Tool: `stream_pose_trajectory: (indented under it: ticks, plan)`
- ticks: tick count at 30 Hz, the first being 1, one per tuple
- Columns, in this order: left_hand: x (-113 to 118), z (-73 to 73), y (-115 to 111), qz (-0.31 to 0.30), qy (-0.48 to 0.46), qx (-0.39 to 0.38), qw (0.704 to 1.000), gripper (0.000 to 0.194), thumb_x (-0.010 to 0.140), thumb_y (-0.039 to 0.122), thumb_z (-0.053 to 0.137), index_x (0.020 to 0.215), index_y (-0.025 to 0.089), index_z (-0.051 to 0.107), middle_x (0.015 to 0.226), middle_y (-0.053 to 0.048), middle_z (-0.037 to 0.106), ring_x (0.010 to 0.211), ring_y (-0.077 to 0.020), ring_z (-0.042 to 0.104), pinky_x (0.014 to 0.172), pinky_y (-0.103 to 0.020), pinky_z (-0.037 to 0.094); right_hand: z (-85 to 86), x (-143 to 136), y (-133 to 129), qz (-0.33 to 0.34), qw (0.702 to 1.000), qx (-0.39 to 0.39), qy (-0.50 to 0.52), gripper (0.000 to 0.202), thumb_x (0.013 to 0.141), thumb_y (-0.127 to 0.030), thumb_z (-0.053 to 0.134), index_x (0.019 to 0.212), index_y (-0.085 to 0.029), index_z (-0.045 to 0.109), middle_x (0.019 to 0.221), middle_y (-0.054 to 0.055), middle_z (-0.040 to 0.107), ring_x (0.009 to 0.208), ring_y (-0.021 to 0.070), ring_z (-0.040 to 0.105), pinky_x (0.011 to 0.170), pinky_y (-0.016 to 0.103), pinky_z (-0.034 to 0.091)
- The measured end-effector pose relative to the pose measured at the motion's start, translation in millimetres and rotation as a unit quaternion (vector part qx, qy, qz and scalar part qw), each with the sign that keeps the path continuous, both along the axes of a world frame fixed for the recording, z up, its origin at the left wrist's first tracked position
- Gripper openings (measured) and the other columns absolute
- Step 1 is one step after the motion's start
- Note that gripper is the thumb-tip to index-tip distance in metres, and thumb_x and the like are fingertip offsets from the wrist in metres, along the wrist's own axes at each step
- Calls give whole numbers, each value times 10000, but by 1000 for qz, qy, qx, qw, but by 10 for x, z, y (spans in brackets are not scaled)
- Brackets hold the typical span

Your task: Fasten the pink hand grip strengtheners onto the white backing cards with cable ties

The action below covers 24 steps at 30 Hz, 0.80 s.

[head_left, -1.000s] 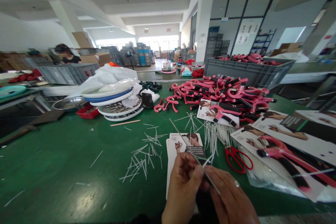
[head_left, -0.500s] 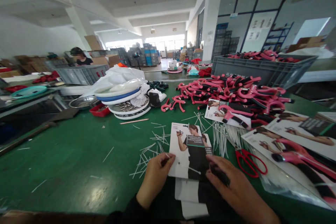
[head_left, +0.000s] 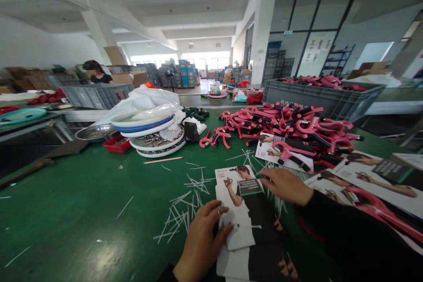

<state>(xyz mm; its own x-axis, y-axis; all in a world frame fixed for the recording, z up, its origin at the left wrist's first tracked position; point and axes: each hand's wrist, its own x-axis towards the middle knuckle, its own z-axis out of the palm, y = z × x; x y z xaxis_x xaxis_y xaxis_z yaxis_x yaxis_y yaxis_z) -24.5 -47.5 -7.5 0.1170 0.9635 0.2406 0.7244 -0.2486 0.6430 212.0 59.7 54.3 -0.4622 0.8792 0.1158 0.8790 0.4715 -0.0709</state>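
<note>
A printed card with a dark panel lies over further cards in front of me, and a white cable tie sticks out across its face. At the card's left edge my left hand is closed, thumb and fingers pinching the card and a tie end. My right hand reaches beyond the card's right side, fingers stretched out over a bundle of white ties, holding nothing visible. Loose white ties are scattered left of the card.
Pink and black hand grips are heaped behind, before a grey crate. More cards lie right. Stacked round trays, a red box and a pencil are at the left. A person is farther back.
My right hand has left the card's right edge and moved forward over the ties. The card has settled lower onto the stack, with my left hand still at its left edge.
</note>
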Motion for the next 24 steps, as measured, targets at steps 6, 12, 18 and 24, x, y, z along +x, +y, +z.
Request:
stream_pose_trajectory:
  ticks: [6, 12, 18, 24]
  plan:
    - [-34, -121, 2, -36, 37, 9, 999, 389, 784, 339, 546, 1160, 244, 570, 1309, -110, 486, 1144, -279, 484, 929, -455, 426, -9, -565, 1066, -25, 999, 34, -7, 282, 880, -322, 498, 1106, -158, 532, 1089, 66, 571, 922, 180, 573, 796, 395, 476]
    - [-88, -349, 118, -77, 25, 74, 994, 445, 725, 350, 615, 1152, 232, 572, 1271, -124, 520, 1049, -286, 541, 858, -441, 472, -67, -1466, 1617, 27, 998, 49, -17, 320, 875, -322, 504, 1160, -175, 499, 1164, 76, 525, 968, 198, 552, 805, 409, 473]
    - [-40, -407, 131, -59, 3, 72, 996, 470, 675, 336, 659, 1126, 229, 585, 1251, -119, 536, 995, -286, 557, 834, -429, 472, -160, -1783, 1779, 26, 998, 39, -35, 294, 871, -323, 513, 1116, -161, 524, 1114, 69, 552, 929, 185, 567, 780, 391, 483]
    - [-81, -225, 88, -90, 14, -5, 996, 470, 727, 323, 594, 1184, 222, 548, 1328, -125, 463, 1096, -328, 494, 885, -493, 434, 163, -1090, 1654, -37, 992, 120, 30, 291, 886, -331, 483, 1108, -148, 525, 1077, 70, 574, 930, 188, 571, 801, 396, 466]
